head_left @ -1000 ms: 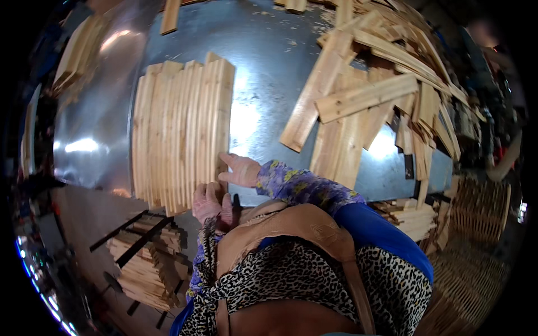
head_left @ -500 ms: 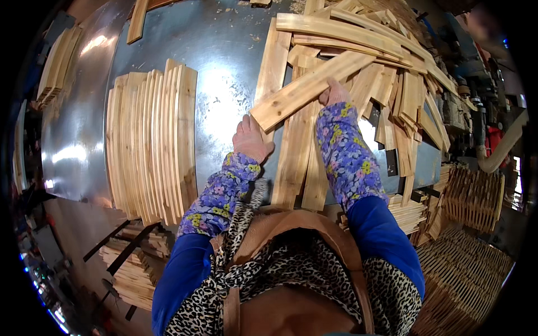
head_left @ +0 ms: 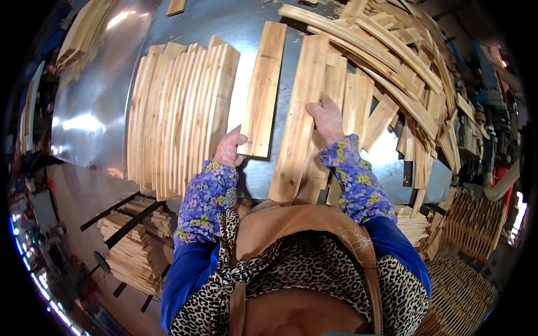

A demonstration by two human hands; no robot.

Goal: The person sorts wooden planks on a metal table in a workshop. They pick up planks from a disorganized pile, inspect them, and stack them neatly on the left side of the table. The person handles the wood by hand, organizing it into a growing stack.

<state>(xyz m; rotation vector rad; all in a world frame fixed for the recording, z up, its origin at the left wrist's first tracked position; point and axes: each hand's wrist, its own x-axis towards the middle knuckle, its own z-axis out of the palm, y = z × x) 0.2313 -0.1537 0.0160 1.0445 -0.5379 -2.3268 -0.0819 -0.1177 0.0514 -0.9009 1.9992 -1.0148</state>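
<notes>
My left hand (head_left: 228, 147) is closed on the near end of a pale wooden board (head_left: 263, 92), its thumb on top. That board stands apart from its neighbours, pointing away from me over the metal table. To the right, my right hand (head_left: 326, 117) grips the right edge of a longer wooden board (head_left: 301, 115); the thumb lies on its face, and some fingertips are hidden. More boards lie under and beside this one. Left of my left hand is a row of boards (head_left: 179, 112) packed side by side.
Loose boards make a jumbled pile (head_left: 386, 61) at the far right of the metal table (head_left: 84, 131). Another stack (head_left: 84, 31) stands at the far left. Stacked wood (head_left: 126, 246) sits on dark bars below the table, with more stacks (head_left: 457, 291) at lower right.
The board that slanted between my hands no longer lies across the others. My left hand has moved onto a board's near end. My right hand is lower, at the longer board's edge.
</notes>
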